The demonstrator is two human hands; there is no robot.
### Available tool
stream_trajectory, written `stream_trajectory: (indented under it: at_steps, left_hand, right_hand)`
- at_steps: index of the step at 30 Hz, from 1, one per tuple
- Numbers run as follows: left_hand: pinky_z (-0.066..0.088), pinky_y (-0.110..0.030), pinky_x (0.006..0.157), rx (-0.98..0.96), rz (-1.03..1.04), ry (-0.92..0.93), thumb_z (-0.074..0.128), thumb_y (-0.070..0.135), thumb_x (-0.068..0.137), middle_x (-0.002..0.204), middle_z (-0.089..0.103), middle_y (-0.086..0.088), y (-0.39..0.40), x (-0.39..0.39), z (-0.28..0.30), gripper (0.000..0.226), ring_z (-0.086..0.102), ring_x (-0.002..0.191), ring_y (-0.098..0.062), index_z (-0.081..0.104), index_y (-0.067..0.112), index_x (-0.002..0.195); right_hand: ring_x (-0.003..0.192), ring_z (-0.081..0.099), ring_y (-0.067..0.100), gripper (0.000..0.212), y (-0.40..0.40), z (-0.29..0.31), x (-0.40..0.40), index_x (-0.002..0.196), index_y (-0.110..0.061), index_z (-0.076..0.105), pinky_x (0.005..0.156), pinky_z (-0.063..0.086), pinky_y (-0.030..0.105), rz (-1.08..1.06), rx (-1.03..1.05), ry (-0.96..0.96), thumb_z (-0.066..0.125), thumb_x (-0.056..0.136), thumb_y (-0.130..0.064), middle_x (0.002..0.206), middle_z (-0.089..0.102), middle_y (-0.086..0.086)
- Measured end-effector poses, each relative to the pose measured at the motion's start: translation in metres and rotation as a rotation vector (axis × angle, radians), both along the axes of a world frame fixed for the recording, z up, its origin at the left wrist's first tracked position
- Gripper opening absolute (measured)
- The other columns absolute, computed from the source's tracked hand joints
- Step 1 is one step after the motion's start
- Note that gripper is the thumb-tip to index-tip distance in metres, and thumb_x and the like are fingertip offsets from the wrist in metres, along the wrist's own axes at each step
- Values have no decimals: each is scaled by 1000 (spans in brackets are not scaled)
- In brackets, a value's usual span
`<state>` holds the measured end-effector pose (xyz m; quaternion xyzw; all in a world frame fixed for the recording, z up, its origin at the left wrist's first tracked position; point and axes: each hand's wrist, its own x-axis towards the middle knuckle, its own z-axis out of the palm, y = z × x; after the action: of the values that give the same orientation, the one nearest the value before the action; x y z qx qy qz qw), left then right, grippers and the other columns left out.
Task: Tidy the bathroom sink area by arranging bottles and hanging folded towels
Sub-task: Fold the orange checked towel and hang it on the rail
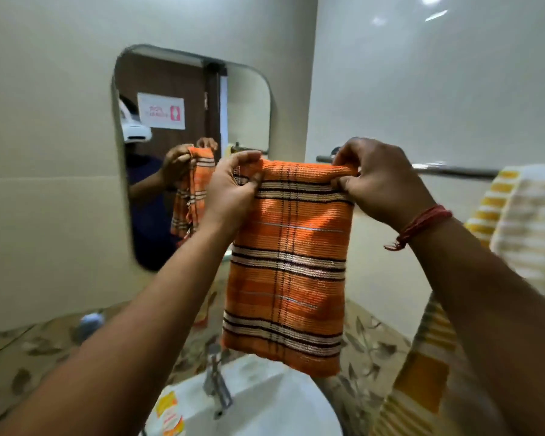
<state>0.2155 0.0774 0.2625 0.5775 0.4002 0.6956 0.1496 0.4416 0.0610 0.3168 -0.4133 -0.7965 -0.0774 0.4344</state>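
An orange folded towel (288,262) with cream and dark stripes hangs in the air above the sink. My left hand (230,190) pinches its top left corner and my right hand (381,180) grips its top right corner. The towel's top edge sits level with the metal towel bar (447,170) on the right wall, just in front of the bar's left end. A yellow and white striped towel (526,228) hangs over the bar at the far right. My forearms hide much of the counter.
A white sink (265,401) with a metal tap (216,382) lies below the towel. A white bottle with an orange and yellow label (169,416) stands at its left rim. A patterned counter (29,350) holds a bluish round object (90,322). A mirror (158,89) hangs on the wall.
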Motion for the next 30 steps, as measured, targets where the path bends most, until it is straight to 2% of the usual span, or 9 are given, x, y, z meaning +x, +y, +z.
stream_trajectory:
  at_steps: [4,8,11,13,15,19,22,27,30]
  left_hand:
    - [47,-43,108,44,7,110,60,-3,83,128,56,-1,61,32,41,55,56,122,-20,60,26,130]
    - [24,-39,124,-19,17,301,58,-6,90,162,19,-2,125,75,81,75,22,150,-22,33,19,156]
    - [8,-27,120,-29,46,480,57,4,95,169,-6,-9,170,106,93,72,7,154,-24,25,14,158]
    - [11,-27,118,-42,60,603,59,13,96,168,5,-16,190,121,89,69,19,151,-25,28,13,157]
    - [29,-44,120,59,72,559,66,26,90,156,36,-18,212,127,82,62,40,141,-29,45,12,147]
    - [46,-42,84,277,310,680,67,27,91,109,65,-16,217,122,79,20,57,104,-37,69,10,101]
    - [47,-38,75,162,194,738,45,44,103,100,75,-13,215,118,79,40,66,98,-35,77,22,97]
    - [47,-39,79,113,49,723,28,52,106,102,74,-18,228,114,79,61,64,101,-38,78,18,97]
    - [41,-38,72,78,-18,751,25,51,106,102,72,-23,238,111,82,62,63,101,-41,71,13,87]
  right_hand:
    - [82,58,21,21,37,55,20,92,-14,59,56,38,20,-121,61,-108,63,80,3,88,62,3]
    - [86,55,29,24,86,102,39,94,-10,54,65,37,29,-278,255,-215,53,80,10,95,57,11]
    - [96,55,38,29,124,117,52,101,-11,52,71,41,35,-413,301,-346,46,80,8,104,53,17]
    - [99,53,39,32,144,111,59,105,-13,50,76,51,43,-476,315,-433,42,79,5,107,51,17]
    - [99,52,40,35,156,103,61,111,-13,51,75,53,46,-533,357,-527,41,81,2,110,51,16]
    - [97,54,37,29,160,95,54,109,-11,60,67,43,40,-645,460,-720,50,84,-1,113,54,15]
    - [100,53,37,21,161,80,48,100,-14,66,73,45,43,-718,435,-848,54,84,-7,112,55,13]
    - [121,38,35,27,137,76,21,107,-18,68,90,39,47,-827,194,-934,47,90,-16,132,42,7]
    - [124,46,33,34,120,77,-17,129,-15,57,86,33,32,-760,-83,-971,45,98,-23,135,49,9]
